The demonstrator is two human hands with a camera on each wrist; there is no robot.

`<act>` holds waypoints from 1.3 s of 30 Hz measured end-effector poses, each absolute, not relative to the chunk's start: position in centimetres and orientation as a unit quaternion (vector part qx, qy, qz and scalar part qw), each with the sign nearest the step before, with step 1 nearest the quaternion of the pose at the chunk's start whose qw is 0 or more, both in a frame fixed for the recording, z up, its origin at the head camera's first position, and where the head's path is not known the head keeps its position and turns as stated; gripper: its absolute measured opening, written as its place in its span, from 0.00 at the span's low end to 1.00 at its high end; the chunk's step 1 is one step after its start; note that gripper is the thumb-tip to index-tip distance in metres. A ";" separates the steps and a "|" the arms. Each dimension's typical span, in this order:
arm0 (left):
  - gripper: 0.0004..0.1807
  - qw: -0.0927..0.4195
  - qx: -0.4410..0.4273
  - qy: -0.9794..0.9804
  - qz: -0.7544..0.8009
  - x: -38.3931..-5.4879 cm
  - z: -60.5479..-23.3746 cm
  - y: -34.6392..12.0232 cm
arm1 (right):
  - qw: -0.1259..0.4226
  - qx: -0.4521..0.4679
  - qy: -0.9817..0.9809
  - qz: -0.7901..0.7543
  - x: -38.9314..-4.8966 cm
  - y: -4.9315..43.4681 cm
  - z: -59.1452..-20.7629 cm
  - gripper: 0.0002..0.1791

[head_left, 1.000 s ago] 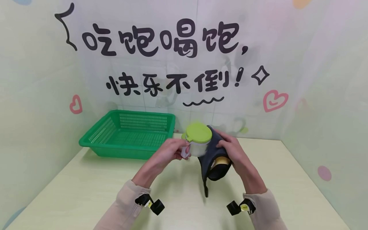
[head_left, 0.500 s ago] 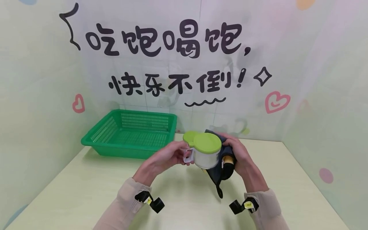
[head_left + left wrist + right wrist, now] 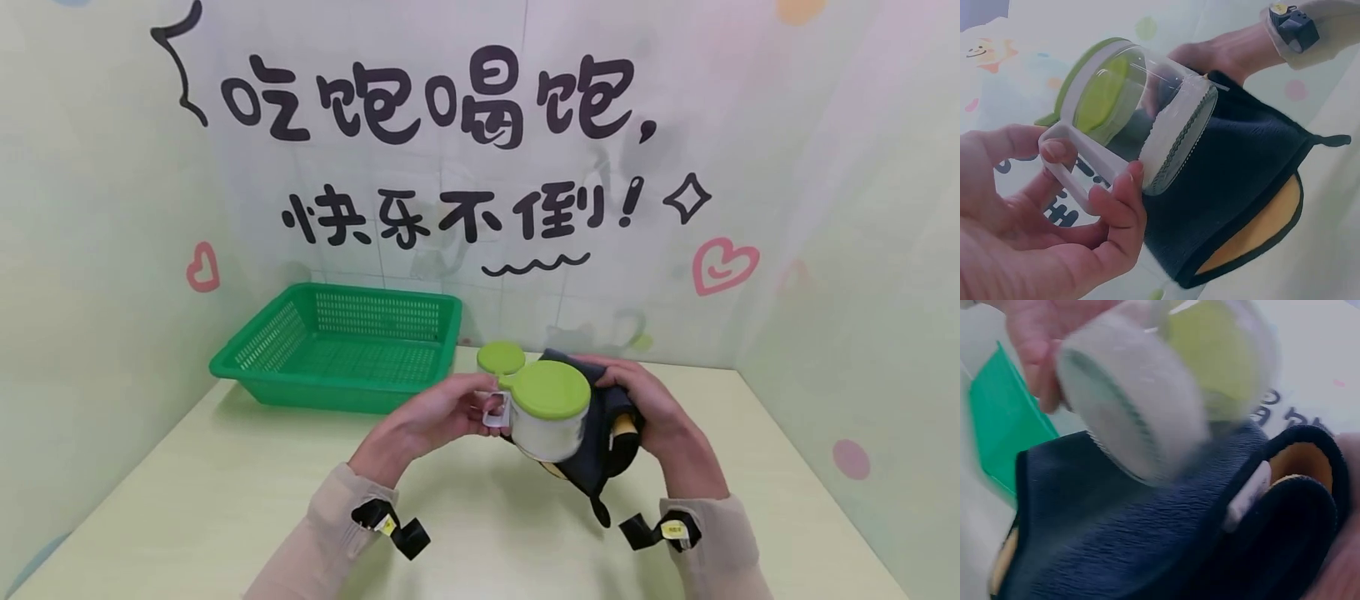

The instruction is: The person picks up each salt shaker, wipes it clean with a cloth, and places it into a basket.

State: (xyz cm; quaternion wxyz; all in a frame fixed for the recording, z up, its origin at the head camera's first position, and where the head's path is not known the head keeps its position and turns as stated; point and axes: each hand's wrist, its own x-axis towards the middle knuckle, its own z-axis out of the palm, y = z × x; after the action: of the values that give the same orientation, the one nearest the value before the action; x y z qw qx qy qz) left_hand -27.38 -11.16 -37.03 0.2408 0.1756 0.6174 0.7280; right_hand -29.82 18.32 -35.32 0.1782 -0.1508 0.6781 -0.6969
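Observation:
My left hand (image 3: 450,408) grips the handle of a clear seasoning jar (image 3: 546,433) with a green lid. White contents show near its base in the left wrist view. In my right hand (image 3: 651,400) is a dark blue cloth (image 3: 1241,162) with a tan underside and a hanging loop, partly folded over. The cloth lies against the jar's far side and base, and the jar is held tilted above the table. In the right wrist view the blurred jar base (image 3: 1122,412) overlaps the cloth, while my right hand is mostly cut off at the edge.
A second green-lidded jar (image 3: 500,358) stands behind the held one, partly hidden. To the left at the back is a green perforated basket (image 3: 330,395). The pale table (image 3: 247,500) meets printed wall sheets at the back and sides.
Both hands have shifted slightly right and toward me, bringing the jar lower and closer. The cloth has been bunched and turned behind it. More of the second jar now shows.

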 end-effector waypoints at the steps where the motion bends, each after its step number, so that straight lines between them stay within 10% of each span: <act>1: 0.13 0.237 0.171 0.620 0.729 -27.4 -37.0 -11.3 | 0.182 -0.153 0.677 -0.696 -29.7 18.6 -35.1 0.28; 39: 0.11 0.296 0.155 0.629 0.702 -26.5 -37.2 -9.8 | 0.222 -0.237 0.723 -0.609 -29.3 15.4 -35.9 0.24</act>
State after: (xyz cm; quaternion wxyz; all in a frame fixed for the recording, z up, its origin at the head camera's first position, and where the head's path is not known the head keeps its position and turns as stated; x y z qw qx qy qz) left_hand -26.52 -9.75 -37.21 0.2961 0.1548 0.6285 0.7024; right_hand -29.30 15.44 -35.89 0.2221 -0.2375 0.7232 -0.6094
